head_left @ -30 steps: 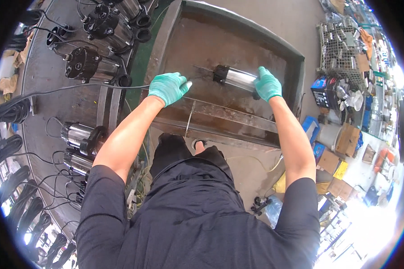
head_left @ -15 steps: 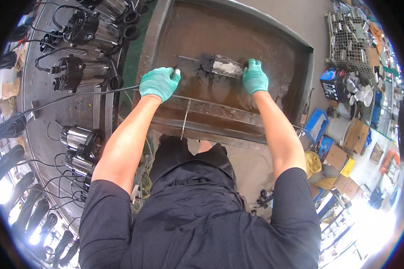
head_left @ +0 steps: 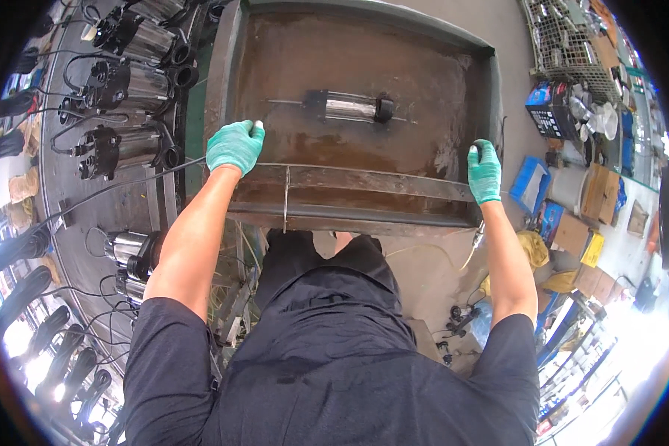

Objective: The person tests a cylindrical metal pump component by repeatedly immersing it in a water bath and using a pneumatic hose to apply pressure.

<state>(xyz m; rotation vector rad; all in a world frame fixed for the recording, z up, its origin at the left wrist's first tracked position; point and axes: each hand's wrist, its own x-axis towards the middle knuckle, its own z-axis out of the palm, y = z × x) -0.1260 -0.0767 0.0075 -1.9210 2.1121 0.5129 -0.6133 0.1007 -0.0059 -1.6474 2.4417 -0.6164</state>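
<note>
A cylindrical silver-and-black motor body (head_left: pixel 351 106), probably part of a pump, lies on its side in the wet, brown-stained metal tank (head_left: pixel 353 177). A thin rod-like piece sticks out at each of its ends. My left hand (head_left: pixel 234 146), in a green glove, is closed around a black cable (head_left: pixel 152 178) by the tank's left wall. Beside the right wall is my right hand (head_left: pixel 485 172), gloved the same way, its fingers curled in. Whatever it may hold is hidden. Neither hand touches the motor body.
Finished-looking pumps (head_left: pixel 123 85) with black cables stand along the bench on the left. A thin metal rod (head_left: pixel 286 199) crosses the tank's near ledge. To the right are a blue bin (head_left: pixel 530 184), cardboard boxes (head_left: pixel 571 232) and a wire cage (head_left: pixel 565 41) of metal parts.
My right hand has left the motor body's right end and moved right and nearer to the tank's wall. The splashing around the motor body has settled. My left hand stays on the cable.
</note>
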